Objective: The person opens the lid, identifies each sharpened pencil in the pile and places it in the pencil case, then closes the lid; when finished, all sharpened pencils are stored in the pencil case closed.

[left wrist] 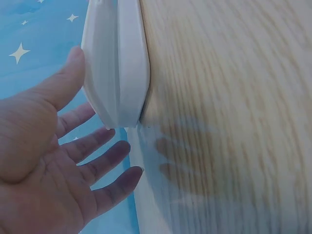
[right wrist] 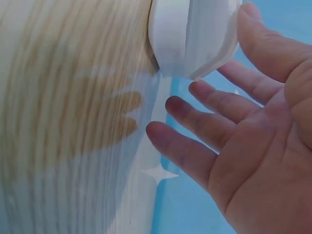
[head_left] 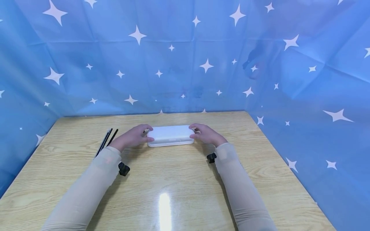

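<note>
A long white plastic pencil case (head_left: pixel 171 132) with rounded corners lies flat at the back of the table, its lid on top. At its left end my left hand (head_left: pixel 136 134) pinches the lid edge between thumb and forefinger. My right hand (head_left: pixel 206 133) holds the opposite end in the same way. The left wrist view shows the case end (left wrist: pixel 117 73) with a groove between lid and base, and the other fingers of that hand spread beneath. A similar groove runs along the case end (right wrist: pixel 187 44) in the right wrist view, where the lower fingers are loosely extended.
Several thin dark pens or pencils (head_left: pixel 104 142) lie left of the case, partly behind the left forearm. The wood-grain table (head_left: pixel 185 173) meets a blue star-patterned curtain (head_left: pixel 173 64) at the back and sides. Small black devices (head_left: pixel 124 169) sit at both wrists.
</note>
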The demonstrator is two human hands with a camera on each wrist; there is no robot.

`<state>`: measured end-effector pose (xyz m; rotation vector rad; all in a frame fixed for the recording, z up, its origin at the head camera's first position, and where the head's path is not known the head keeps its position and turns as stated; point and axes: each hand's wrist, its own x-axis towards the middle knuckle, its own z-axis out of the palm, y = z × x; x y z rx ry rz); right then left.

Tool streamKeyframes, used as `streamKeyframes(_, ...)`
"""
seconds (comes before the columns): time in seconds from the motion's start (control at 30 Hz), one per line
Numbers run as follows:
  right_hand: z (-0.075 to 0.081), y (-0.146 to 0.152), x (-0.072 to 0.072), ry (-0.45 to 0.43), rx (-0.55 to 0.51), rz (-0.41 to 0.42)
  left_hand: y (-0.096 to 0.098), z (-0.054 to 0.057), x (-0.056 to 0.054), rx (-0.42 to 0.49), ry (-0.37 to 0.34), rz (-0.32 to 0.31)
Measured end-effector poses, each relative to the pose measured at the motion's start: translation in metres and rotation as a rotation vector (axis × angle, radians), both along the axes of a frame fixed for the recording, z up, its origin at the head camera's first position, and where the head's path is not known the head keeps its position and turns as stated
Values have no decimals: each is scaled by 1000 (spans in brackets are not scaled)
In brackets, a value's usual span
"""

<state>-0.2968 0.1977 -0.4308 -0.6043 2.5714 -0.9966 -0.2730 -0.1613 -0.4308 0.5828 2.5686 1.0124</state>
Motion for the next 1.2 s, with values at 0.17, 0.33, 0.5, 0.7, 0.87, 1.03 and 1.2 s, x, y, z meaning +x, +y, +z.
streamKeyframes(0.17,-2,-1,-2,-23,3,-4,2,-3,-2,-16,48,-12)
streamKeyframes(0.33,-5,-3,-3,-51,2,5,4,-7,-4,-62,71,-2)
streamKeyframes(0.5,-4,-6,-3,-47,26,2,6,-10,-6,-120,87,-3)
streamKeyframes(0.7,-4,-8,-3,-41,55,-7,8,-9,-4,-139,101,-10)
streamKeyframes(0.87,-5,-10,-2,-7,110,-3,8,-8,-4,-144,109,-12)
streamKeyframes(1.03,-4,-15,0,16,123,16,7,-7,-4,-144,99,-1)
streamKeyframes(1.2,-4,-17,2,21,125,2,9,-9,-6,-151,102,10)
